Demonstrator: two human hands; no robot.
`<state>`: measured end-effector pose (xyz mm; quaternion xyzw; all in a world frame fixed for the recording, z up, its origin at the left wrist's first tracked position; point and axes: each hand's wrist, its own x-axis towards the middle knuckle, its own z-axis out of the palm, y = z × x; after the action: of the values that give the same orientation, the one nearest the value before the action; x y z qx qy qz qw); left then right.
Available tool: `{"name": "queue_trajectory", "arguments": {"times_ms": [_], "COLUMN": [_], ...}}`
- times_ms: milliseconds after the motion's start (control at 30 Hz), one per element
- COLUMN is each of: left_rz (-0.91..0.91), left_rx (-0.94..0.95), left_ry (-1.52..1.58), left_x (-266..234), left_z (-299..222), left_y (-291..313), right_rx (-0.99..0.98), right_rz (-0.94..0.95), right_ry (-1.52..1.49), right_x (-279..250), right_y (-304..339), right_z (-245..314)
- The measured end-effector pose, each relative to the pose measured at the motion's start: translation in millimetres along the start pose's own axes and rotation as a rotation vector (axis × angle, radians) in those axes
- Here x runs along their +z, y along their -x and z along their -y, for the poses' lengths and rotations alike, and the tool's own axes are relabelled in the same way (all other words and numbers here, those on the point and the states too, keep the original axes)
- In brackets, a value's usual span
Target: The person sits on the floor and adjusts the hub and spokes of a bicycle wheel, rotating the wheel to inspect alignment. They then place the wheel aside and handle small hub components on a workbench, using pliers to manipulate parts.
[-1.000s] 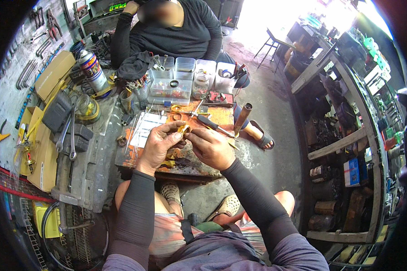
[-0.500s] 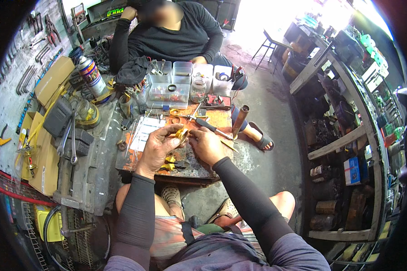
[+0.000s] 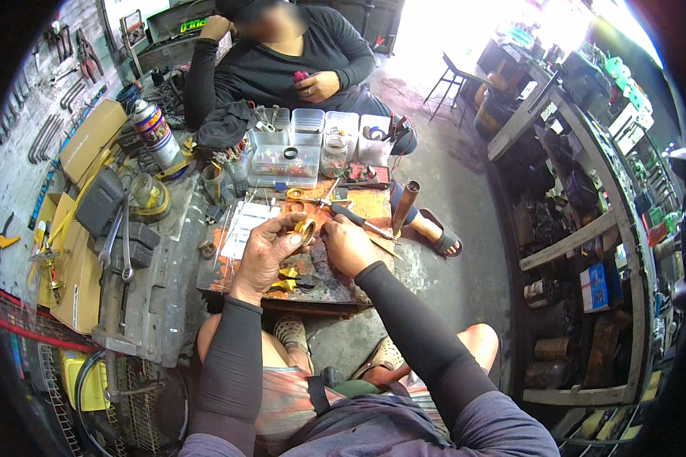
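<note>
My left hand pinches a gold-coloured metal ring above the worktable. Close beside it is my right hand, its fingers curled together; whatever they hold, if anything, is hidden. Just beyond the right hand lies a screwdriver with a dark handle. Yellow-and-black pliers rest below the left hand. A white sheet with thin metal rods on it lies to the left, and another small brass ring sits farther back.
Clear plastic boxes and a glass jar line the table's far side. An upright metal tube stands at its right edge. Across sits a person in black. Left are a spray can and wrenches; right, a shelf rack.
The gold ring has turned in my left hand so its opening shows more. My right hand stays nearly in place. The person opposite has raised a hand, now with a small pinkish-red object.
</note>
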<state>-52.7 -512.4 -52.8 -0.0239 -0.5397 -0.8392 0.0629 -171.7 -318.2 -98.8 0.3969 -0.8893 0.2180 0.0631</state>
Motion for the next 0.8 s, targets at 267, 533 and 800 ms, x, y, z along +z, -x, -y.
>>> {"name": "queue_trajectory", "arguments": {"times_ms": [267,533,800], "left_rz": [-0.028,-0.065,-0.09], "left_rx": [-0.02,-0.056,-0.053], "left_ry": [-0.014,-0.044,-0.062], "left_x": [4.9,8.1,11.0], "left_z": [-0.5,-2.2,-3.8], "left_y": [0.0,-0.7,-0.7], "right_rx": [0.044,0.042,0.051], "right_rz": [-0.006,-0.029,-0.26], "right_ry": [-0.106,-0.222,-0.386], "right_x": [-6.8,-17.9,-14.6], "right_y": [3.5,10.2,18.9], "right_z": [4.3,6.3,9.0]}}
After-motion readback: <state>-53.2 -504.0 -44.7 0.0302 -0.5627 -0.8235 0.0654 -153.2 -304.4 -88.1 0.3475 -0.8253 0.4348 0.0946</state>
